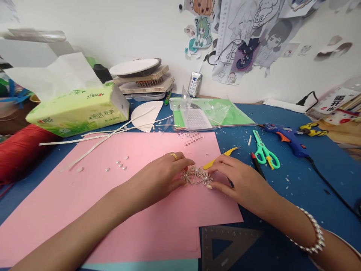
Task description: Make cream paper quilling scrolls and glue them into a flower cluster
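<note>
A curled, pale scrollwork ornament (pixel 196 174), like coiled strips with small shiny beads, lies on the pink paper (pixel 158 233). My left hand (pixel 158 174) pinches its left end between thumb and fingers. At its right end, my right hand (pixel 234 175) grips the edge in the same way, with the fingers curled. Just behind my right hand lie yellow tweezers (pixel 221 158), partly covered by it. Several pearl-like beads (pixel 120 165) are scattered on the paper to the left. Rows of tiny stick-on gems (pixel 193 140) sit behind the ornament.
Green scissors (pixel 265 150), a blue glue gun (pixel 290 140) with its cable, and yellow-black pliers (pixel 313 130) lie on the right. A grey set square (pixel 228 246) is in front. Paper strips (pixel 109 133), a tissue pack (pixel 81 109) and red thread (pixel 25 152) occupy the left.
</note>
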Action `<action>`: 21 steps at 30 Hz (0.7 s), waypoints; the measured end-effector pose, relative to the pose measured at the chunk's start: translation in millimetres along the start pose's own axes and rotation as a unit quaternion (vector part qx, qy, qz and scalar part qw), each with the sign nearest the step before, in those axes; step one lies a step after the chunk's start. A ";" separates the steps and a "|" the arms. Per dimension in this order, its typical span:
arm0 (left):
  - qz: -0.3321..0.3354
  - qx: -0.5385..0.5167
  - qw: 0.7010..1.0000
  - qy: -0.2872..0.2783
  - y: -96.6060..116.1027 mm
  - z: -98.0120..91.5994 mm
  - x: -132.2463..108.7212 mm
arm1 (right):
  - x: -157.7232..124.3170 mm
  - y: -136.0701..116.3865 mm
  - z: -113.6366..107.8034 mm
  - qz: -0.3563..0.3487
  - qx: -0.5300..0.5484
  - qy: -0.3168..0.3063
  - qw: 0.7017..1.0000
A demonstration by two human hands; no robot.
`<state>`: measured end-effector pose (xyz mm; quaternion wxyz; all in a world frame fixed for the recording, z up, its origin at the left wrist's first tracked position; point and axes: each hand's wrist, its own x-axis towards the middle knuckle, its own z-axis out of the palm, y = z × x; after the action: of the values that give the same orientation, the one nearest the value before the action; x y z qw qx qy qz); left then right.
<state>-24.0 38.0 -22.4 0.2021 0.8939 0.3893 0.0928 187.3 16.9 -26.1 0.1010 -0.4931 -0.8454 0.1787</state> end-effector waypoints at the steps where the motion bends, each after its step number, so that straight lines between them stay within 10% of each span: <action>1: -0.001 0.000 1.000 0.001 0.3 0.1 -0.1 | 0.1 -0.3 0.1 -0.001 -0.002 0.001 1.000; 21: -0.017 0.018 1.000 0.008 0.6 0.2 -3.0 | 0.5 -2.3 -0.1 -0.004 -0.011 0.010 1.000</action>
<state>-25.6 35.3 -22.4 0.1847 0.8899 0.4073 0.0896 185.2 16.3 -25.1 0.1042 -0.4925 -0.8484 0.1638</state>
